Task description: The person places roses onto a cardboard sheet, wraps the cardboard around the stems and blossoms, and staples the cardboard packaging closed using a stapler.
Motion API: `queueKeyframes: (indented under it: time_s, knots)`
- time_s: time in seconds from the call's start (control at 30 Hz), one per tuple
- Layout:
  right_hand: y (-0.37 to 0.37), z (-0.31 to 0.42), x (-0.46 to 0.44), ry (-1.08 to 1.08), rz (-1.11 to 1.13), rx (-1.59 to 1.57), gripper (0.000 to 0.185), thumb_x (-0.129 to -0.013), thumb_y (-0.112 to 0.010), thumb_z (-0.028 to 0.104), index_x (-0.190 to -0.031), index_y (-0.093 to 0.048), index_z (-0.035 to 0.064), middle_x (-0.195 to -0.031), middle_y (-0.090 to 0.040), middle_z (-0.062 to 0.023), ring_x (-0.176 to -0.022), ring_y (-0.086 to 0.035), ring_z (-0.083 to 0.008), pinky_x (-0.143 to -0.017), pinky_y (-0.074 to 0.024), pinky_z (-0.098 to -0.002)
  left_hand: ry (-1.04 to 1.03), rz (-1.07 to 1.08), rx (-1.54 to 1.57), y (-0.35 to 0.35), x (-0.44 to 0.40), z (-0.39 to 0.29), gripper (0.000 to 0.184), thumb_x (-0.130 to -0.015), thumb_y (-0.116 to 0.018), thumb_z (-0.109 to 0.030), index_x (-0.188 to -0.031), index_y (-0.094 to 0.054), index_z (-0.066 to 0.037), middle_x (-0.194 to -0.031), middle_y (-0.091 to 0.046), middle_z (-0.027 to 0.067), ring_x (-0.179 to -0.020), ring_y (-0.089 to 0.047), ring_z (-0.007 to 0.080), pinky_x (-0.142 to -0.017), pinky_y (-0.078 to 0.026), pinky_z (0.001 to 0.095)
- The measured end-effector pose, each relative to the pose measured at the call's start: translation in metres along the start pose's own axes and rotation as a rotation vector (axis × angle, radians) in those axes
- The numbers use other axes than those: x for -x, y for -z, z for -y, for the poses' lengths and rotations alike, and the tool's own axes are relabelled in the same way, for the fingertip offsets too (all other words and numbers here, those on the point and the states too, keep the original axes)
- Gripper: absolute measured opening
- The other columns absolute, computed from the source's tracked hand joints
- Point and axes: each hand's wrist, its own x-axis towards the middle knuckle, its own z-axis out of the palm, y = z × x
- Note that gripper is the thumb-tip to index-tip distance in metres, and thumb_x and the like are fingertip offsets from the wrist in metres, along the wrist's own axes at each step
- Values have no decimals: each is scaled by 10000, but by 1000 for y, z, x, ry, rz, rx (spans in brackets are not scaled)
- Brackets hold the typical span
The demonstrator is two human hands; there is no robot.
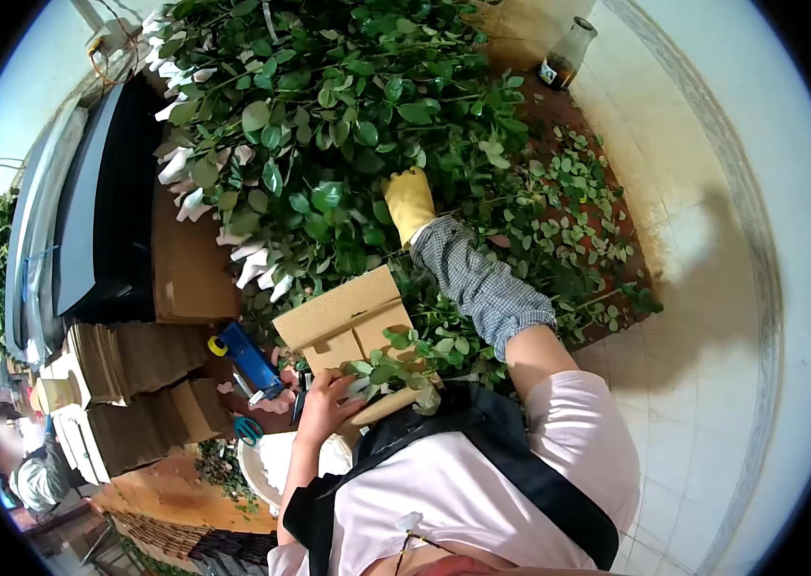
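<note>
My left hand [326, 411], bare, has its fingers bent over the left edge of a corrugated cardboard sheet [338, 312] in front of my body. Leafy rose stems [388, 370] lie on that sheet, beside my fingers. My right hand [408, 204] wears a yellow rubber glove, with a checked sleeve above it. It reaches into a big pile of leafy roses [329, 106], fingers closed among the stems; the exact stem is hidden by leaves. White-wrapped rose heads [254, 266] stick out along the pile's left side.
Stacked cardboard sheets [142, 360] stand at the left, near a blue tool [250, 357], teal-handled scissors [248, 429] and a white bucket [276, 461]. A glass bottle [569, 53] stands by the wall at the back right. Another person [36, 470] is at far left.
</note>
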Motion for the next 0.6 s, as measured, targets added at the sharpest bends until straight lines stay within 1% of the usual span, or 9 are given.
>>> queueKeyframes:
  time_s: [0.07,0.17,0.2,0.23,0.33,0.43,0.5,0.53,0.6]
  knots:
    - [-38,-8,-11,-6,160,6,192,-882,-582,160,-974,-747,194,-961,-732,-46,-951,-693,-214,-937,-452,-379,11,7,18,-2,0,2,457,-685,-861,-159,-1100,-725,-23,-1018,-607,133,-919,-630,327,-791,-533,399]
    - [12,-15,4,103,150,44,175,-857,-602,146,-927,-754,195,-916,-730,-44,-936,-696,-211,-947,-450,-378,30,9,80,-3,-1,7,471,-668,-867,-168,-1094,-729,-22,-1009,-604,132,-921,-623,329,-808,-527,401]
    - [15,-17,10,119,-67,-71,165,-828,-616,123,-873,-754,202,-882,-726,-42,-915,-699,-204,-988,-434,-382,28,15,58,-2,0,4,474,-665,-867,-167,-1094,-729,-22,-1008,-603,133,-924,-621,331,-814,-524,402]
    - [36,-16,17,83,-74,-67,160,-811,-611,115,-876,-738,188,-909,-722,-28,-998,-676,-202,-1042,-400,-387,30,19,37,-1,1,3,476,-662,-866,-166,-1094,-729,-21,-1008,-603,133,-928,-619,333,-820,-522,403]
    - [37,-33,37,-1,-545,-193,186,-822,-600,157,-982,-692,187,-1069,-690,-4,-1155,-585,-234,-1113,-325,-450,32,8,32,-1,1,1,467,-669,-860,-159,-1091,-724,-14,-1010,-604,139,-942,-616,341,-825,-518,409]
    - [24,-45,59,-8,-219,-307,274,-792,-658,217,-1061,-704,183,-1158,-691,-26,-1193,-586,-240,-1184,-259,-469,2,-4,37,1,1,4,465,-670,-859,-157,-1093,-726,-17,-1017,-606,141,-954,-618,341,-836,-520,405]
    - [33,-37,66,4,-341,-421,313,-830,-632,226,-1134,-690,173,-1246,-664,-31,-1273,-540,-220,-1212,-215,-468,22,18,39,-1,1,4,470,-665,-861,-159,-1094,-728,-18,-1019,-608,144,-961,-620,343,-844,-522,402]
    - [47,-38,70,53,-545,-354,301,-852,-614,244,-1129,-699,159,-1261,-659,-23,-1322,-495,-205,-1222,-190,-467,20,28,29,-1,2,7,483,-660,-863,-162,-1103,-727,-23,-1023,-609,148,-965,-620,345,-849,-522,402]
    - [51,-45,65,-35,-450,-84,274,-896,-550,221,-1128,-684,161,-1277,-643,-46,-1324,-485,-211,-1223,-192,-459,26,28,31,-2,2,8,492,-672,-854,-166,-1122,-720,-20,-1028,-609,157,-966,-617,355,-854,-517,410]
